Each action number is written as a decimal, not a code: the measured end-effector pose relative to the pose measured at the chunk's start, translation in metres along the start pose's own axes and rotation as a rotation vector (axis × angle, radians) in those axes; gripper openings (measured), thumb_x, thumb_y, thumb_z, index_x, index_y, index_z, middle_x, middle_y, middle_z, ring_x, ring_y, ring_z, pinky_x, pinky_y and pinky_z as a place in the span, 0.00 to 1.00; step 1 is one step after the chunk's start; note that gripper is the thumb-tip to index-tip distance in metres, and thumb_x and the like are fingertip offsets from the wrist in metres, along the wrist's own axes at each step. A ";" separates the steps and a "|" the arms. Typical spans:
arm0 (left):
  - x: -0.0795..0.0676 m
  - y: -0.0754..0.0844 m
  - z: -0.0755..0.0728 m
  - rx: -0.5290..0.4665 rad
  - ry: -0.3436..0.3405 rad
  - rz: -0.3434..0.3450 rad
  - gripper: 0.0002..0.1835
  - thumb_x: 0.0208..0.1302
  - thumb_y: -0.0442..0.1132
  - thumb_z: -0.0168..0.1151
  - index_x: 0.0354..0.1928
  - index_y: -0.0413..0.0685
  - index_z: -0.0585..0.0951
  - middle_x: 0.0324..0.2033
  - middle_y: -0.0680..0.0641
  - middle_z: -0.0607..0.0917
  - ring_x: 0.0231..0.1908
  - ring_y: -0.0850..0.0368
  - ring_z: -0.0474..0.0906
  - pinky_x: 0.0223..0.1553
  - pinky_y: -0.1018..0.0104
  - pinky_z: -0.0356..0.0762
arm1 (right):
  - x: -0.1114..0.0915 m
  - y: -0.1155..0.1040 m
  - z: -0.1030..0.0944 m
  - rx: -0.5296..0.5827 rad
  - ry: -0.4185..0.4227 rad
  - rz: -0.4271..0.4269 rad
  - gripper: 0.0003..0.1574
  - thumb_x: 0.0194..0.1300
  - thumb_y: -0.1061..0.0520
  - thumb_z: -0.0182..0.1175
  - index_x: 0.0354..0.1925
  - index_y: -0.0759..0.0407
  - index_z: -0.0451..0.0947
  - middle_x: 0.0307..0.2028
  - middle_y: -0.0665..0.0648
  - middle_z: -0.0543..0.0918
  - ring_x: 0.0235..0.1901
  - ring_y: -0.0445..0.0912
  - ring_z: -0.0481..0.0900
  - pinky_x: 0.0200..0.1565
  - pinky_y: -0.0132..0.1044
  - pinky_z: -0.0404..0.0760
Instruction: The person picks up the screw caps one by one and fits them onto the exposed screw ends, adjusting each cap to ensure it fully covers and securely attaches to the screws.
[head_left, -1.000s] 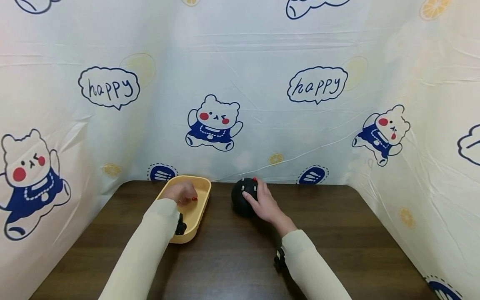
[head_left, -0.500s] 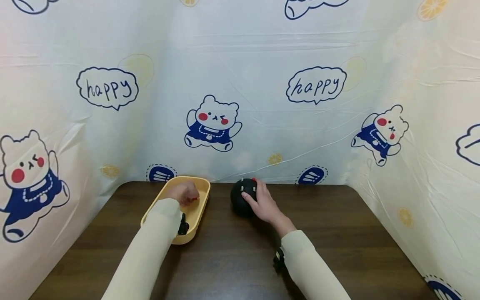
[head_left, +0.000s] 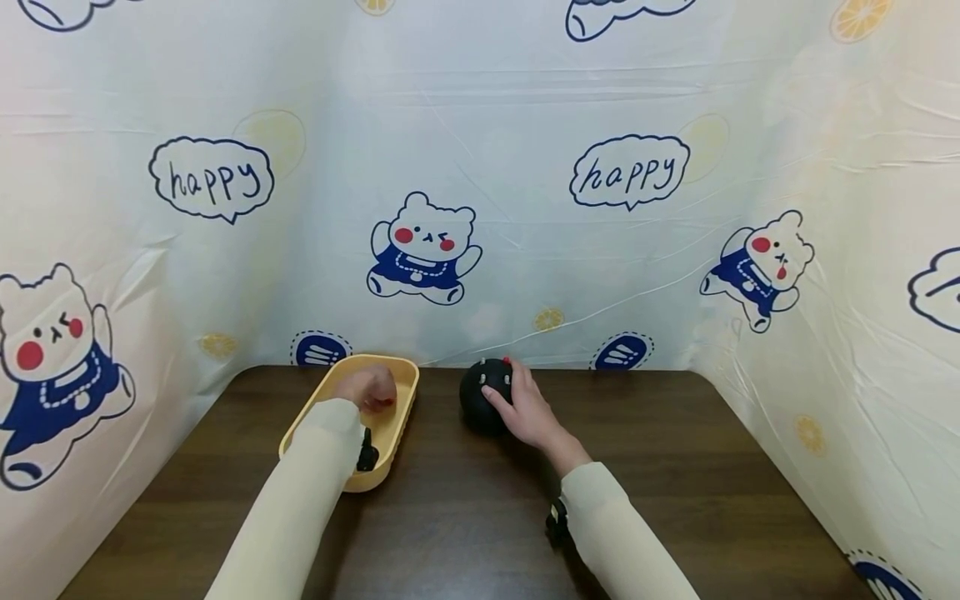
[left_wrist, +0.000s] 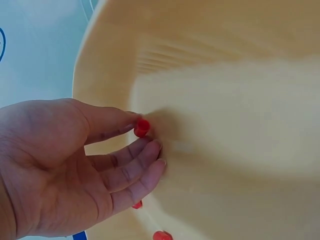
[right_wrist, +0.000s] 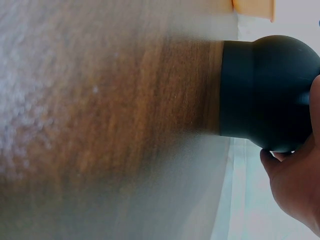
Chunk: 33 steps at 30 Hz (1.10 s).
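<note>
My left hand (head_left: pixel 366 388) reaches into a yellow plastic tray (head_left: pixel 411 371). In the left wrist view, its thumb and fingers pinch a small red cap (left_wrist: pixel 142 128) just above the tray floor. Two more red pieces lie in the tray: one red piece (left_wrist: pixel 162 235) below the hand, another red piece (left_wrist: pixel 137 204) partly behind the fingers. My right hand (head_left: pixel 531 408) grips the right side of a black ball-shaped object (head_left: pixel 480 408) standing on the table. Small metallic studs (head_left: pixel 483 379) stick out of its top, and a red tip (head_left: pixel 506 360) shows beside the fingers. The right wrist view shows its broader flat base (right_wrist: pixel 236 90).
The brown wooden table (head_left: pixel 450 533) runs back to a printed curtain (head_left: pixel 525 250), which also closes in both sides. The tray stands left of the black object, with a strip of bare table between them.
My left hand has shifted slightly within the tray, and the red piece at its fingers shows less in the head view. The right hand keeps its grip. The head view has drifted slightly.
</note>
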<state>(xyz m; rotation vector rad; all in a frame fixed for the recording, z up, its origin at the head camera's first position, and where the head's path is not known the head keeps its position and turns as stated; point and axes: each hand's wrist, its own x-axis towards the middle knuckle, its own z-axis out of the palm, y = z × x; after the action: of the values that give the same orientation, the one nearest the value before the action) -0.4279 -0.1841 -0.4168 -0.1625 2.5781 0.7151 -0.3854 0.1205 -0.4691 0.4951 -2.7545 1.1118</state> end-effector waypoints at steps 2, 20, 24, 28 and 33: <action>0.001 -0.001 0.000 0.009 -0.010 0.021 0.08 0.67 0.32 0.59 0.44 0.35 0.82 0.39 0.38 0.83 0.40 0.46 0.81 0.46 0.57 0.84 | 0.000 0.000 0.000 -0.001 -0.002 0.001 0.57 0.73 0.26 0.48 0.80 0.60 0.45 0.77 0.63 0.56 0.73 0.59 0.61 0.69 0.61 0.66; 0.002 -0.006 -0.002 -0.072 -0.135 0.178 0.07 0.71 0.35 0.60 0.38 0.37 0.81 0.34 0.42 0.85 0.38 0.47 0.81 0.50 0.51 0.81 | 0.002 0.004 0.002 -0.006 -0.006 -0.010 0.57 0.74 0.25 0.46 0.80 0.60 0.43 0.76 0.65 0.55 0.73 0.61 0.60 0.68 0.64 0.65; 0.001 -0.006 -0.003 -0.096 -0.136 0.181 0.05 0.70 0.35 0.61 0.38 0.39 0.81 0.35 0.42 0.84 0.39 0.47 0.80 0.52 0.50 0.79 | 0.002 0.005 0.003 0.001 -0.012 -0.001 0.57 0.73 0.25 0.46 0.80 0.58 0.43 0.77 0.64 0.55 0.73 0.60 0.60 0.68 0.63 0.65; -0.001 -0.005 -0.004 -0.114 -0.142 0.191 0.06 0.70 0.34 0.60 0.39 0.37 0.82 0.36 0.41 0.84 0.41 0.45 0.80 0.54 0.49 0.78 | 0.003 0.007 0.003 -0.001 -0.024 0.011 0.57 0.73 0.24 0.46 0.81 0.56 0.41 0.77 0.63 0.54 0.74 0.59 0.59 0.69 0.62 0.64; -0.002 -0.007 -0.006 -0.154 -0.138 0.213 0.09 0.72 0.35 0.59 0.43 0.35 0.83 0.35 0.41 0.85 0.42 0.44 0.81 0.54 0.49 0.78 | 0.004 0.005 0.002 -0.001 -0.024 0.012 0.56 0.73 0.26 0.48 0.81 0.56 0.42 0.77 0.63 0.54 0.74 0.59 0.59 0.70 0.61 0.64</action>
<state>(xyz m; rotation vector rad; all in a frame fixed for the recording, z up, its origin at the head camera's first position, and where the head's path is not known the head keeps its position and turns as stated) -0.4271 -0.1928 -0.4144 0.1121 2.4307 0.9673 -0.3906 0.1215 -0.4727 0.4953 -2.7825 1.1140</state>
